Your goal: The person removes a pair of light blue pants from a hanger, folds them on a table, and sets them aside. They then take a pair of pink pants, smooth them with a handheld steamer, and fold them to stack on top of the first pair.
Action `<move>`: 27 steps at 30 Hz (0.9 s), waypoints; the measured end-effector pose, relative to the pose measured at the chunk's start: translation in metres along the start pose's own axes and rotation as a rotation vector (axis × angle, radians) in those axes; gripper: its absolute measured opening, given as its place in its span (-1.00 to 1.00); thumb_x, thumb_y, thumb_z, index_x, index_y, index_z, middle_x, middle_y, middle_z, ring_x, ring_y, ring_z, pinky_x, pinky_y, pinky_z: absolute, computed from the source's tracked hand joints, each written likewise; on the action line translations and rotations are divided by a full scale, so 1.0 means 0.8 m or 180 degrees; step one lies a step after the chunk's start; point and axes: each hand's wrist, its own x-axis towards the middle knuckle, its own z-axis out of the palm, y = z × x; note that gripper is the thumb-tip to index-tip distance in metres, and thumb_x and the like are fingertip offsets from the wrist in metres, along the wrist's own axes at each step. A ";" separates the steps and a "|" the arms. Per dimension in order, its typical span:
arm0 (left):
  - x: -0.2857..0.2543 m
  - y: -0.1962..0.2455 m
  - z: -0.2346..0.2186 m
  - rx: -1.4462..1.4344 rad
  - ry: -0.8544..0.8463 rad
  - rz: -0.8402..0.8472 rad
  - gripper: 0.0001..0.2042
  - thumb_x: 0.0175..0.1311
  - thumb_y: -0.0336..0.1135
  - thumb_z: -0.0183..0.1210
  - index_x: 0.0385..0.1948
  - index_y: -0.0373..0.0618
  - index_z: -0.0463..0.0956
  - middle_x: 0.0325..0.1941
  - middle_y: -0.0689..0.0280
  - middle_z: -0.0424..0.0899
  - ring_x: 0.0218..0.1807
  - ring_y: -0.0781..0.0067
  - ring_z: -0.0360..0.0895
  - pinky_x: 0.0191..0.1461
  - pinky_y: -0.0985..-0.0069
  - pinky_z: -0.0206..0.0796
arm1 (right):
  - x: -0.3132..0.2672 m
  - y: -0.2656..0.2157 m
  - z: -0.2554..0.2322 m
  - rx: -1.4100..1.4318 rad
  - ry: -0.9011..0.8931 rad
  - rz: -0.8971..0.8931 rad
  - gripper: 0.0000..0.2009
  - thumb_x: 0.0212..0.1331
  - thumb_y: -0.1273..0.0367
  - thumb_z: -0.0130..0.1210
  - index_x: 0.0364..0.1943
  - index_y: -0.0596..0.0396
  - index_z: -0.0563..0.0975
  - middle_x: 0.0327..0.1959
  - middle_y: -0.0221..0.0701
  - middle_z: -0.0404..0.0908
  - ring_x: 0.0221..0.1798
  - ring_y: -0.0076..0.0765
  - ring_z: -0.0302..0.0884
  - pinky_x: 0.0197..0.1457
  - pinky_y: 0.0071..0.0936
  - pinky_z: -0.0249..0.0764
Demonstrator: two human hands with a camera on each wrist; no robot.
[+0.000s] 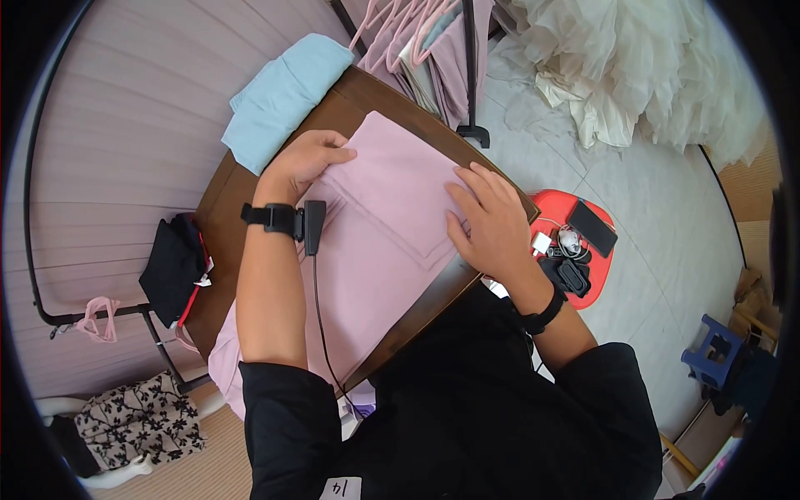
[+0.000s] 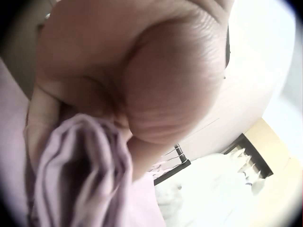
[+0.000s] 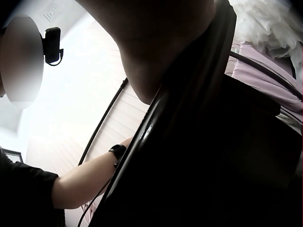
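A pink cloth (image 1: pixel 398 179) lies on the brown table (image 1: pixel 358 98), its upper part folded over into a layered panel with stitched lines along the border. My left hand (image 1: pixel 302 162) holds the far left edge of that panel, thumb on top. In the left wrist view, the fingers close around a rolled fold of the pink cloth (image 2: pixel 110 163). Across the panel's right edge rests my right hand (image 1: pixel 490 218), fingers spread and slightly bent, the thumb lower on the fabric. The right wrist view shows mostly the dark table edge (image 3: pixel 149 125); the right fingers are hidden there.
A folded light blue cloth (image 1: pixel 287 96) sits at the table's far left, and dark folded clothing (image 1: pixel 173 268) at its left edge. Beyond stands a rack with pink hangers (image 1: pixel 408 33). A red stool (image 1: pixel 596 279) at the right bears a phone (image 1: pixel 592 227) and cables.
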 end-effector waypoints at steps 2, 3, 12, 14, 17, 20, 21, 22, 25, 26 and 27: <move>-0.010 -0.007 0.008 0.0028 0.0665 -0.0196 -0.78 0.21 -0.34 0.30 -0.17 -0.20 0.58 -0.36 0.42 0.63 -0.35 0.66 0.50 -0.25 0.68 0.32 | 0.000 -0.001 -0.001 -0.0011 0.0013 0.0010 -0.70 0.07 0.33 0.17 -0.11 0.15 0.58 0.10 -0.19 0.51 0.24 0.01 0.40 0.30 -0.10 0.31; -0.019 -0.012 0.017 0.0007 0.0669 -0.0211 -0.78 0.21 -0.34 0.30 -0.17 -0.20 0.58 -0.36 0.42 0.63 -0.35 0.66 0.50 -0.25 0.68 0.32 | -0.001 -0.001 -0.001 -0.0004 -0.0011 0.0002 -0.70 0.07 0.33 0.17 -0.11 0.15 0.58 0.10 -0.19 0.51 0.24 0.01 0.40 0.30 -0.10 0.31; -0.066 -0.051 0.045 -0.1782 0.0684 0.1028 -0.69 0.24 -0.49 0.21 0.02 -0.28 0.46 -0.28 0.28 0.68 -0.29 0.57 0.61 -0.24 0.60 0.49 | 0.004 -0.008 -0.003 -0.0060 -0.0029 -0.0161 -0.67 0.03 0.27 0.26 -0.13 0.12 0.60 0.08 -0.21 0.53 0.23 0.09 0.39 0.26 -0.04 0.31; -0.074 -0.045 0.053 -0.2065 0.0578 0.1071 -0.68 0.26 -0.51 0.17 0.05 -0.28 0.44 -0.25 0.25 0.67 -0.29 0.54 0.62 -0.24 0.54 0.54 | 0.004 -0.010 -0.003 -0.0137 -0.0068 -0.0123 -0.66 0.02 0.25 0.27 -0.13 0.11 0.61 0.08 -0.20 0.52 0.24 0.10 0.38 0.25 -0.03 0.32; -0.079 -0.044 0.056 -0.2165 0.0494 0.1155 -0.66 0.28 -0.53 0.13 0.10 -0.27 0.40 -0.19 0.21 0.65 -0.28 0.48 0.62 -0.25 0.45 0.61 | 0.004 -0.012 -0.001 -0.0203 -0.0141 -0.0127 -0.64 0.00 0.24 0.29 -0.13 0.11 0.61 0.08 -0.20 0.53 0.27 0.10 0.36 0.28 -0.02 0.28; -0.066 -0.053 0.061 -0.2011 0.0483 0.1198 -0.64 0.29 -0.54 0.11 0.13 -0.24 0.38 -0.16 0.18 0.62 -0.30 0.45 0.62 -0.27 0.42 0.63 | 0.004 -0.018 -0.001 -0.0318 -0.0309 -0.0216 -0.58 -0.01 0.20 0.32 -0.07 0.11 0.59 0.12 -0.16 0.48 0.33 0.16 0.28 0.32 0.08 0.20; -0.060 -0.054 0.062 -0.1988 0.0471 0.1203 -0.64 0.29 -0.55 0.10 0.13 -0.22 0.38 -0.16 0.16 0.60 -0.31 0.44 0.61 -0.26 0.43 0.62 | 0.008 -0.024 -0.001 -0.0338 -0.0362 -0.0296 -0.58 -0.01 0.20 0.32 -0.07 0.11 0.59 0.12 -0.16 0.48 0.33 0.16 0.28 0.32 0.08 0.20; -0.056 -0.056 0.062 -0.2087 0.0515 0.1211 -0.64 0.29 -0.55 0.10 0.13 -0.22 0.38 -0.16 0.16 0.60 -0.31 0.44 0.61 -0.26 0.43 0.62 | 0.009 -0.035 -0.002 -0.0322 -0.0433 -0.0225 -0.54 -0.01 0.17 0.33 -0.03 0.10 0.57 0.15 -0.15 0.45 0.35 0.21 0.22 0.33 0.15 0.15; -0.059 -0.055 0.065 -0.2190 0.0449 0.1283 -0.60 0.25 -0.57 0.11 0.15 -0.22 0.38 -0.13 0.11 0.56 -0.30 0.42 0.60 -0.24 0.45 0.63 | 0.005 -0.072 -0.003 -0.0346 -0.0804 -0.0230 -0.39 -0.03 0.13 0.36 0.11 0.11 0.48 0.24 -0.10 0.35 0.41 0.33 0.09 0.34 0.32 0.03; -0.065 -0.051 0.064 -0.2016 0.0389 0.1277 -0.59 0.25 -0.55 0.13 0.17 -0.22 0.38 -0.12 0.14 0.56 -0.27 0.46 0.59 -0.22 0.47 0.63 | 0.004 -0.088 0.000 -0.0401 -0.0855 -0.0160 -0.36 -0.04 0.13 0.36 0.14 0.13 0.45 0.24 -0.10 0.34 0.42 0.33 0.08 0.34 0.34 0.02; -0.069 -0.051 0.063 -0.1833 0.0325 0.1274 -0.57 0.25 -0.53 0.14 0.19 -0.21 0.39 -0.11 0.17 0.57 -0.23 0.50 0.59 -0.19 0.50 0.63 | 0.003 -0.100 0.004 -0.0457 -0.0896 -0.0087 -0.32 -0.05 0.14 0.37 0.17 0.15 0.42 0.24 -0.10 0.34 0.43 0.33 0.07 0.34 0.37 0.01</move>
